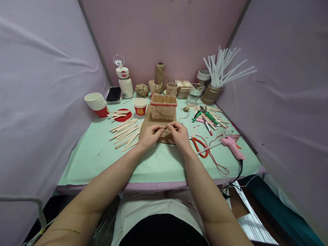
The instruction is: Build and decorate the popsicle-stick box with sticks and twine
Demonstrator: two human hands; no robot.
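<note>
My left hand (150, 135) and my right hand (180, 135) meet over a brown cardboard sheet (145, 126) at the middle of the green table. Both pinch a thin piece of jute twine (166, 128) stretched between their fingertips. Just behind them stands a small basket of wooden sticks (163, 107) with a red band round its rim. Loose wooden sticks (125, 131) lie to the left of my left hand. Red-handled scissors (199, 144) lie right of my right hand.
A pink glue gun (233, 145) with its cord lies at the right, near green pliers (207, 114). Paper cups (97, 103), a red-printed cup (140, 107), a bottle (124, 82), a twine ball (142, 89), a glass (195, 93) and a jar of white sticks (213, 92) line the back. Cloth walls close in both sides.
</note>
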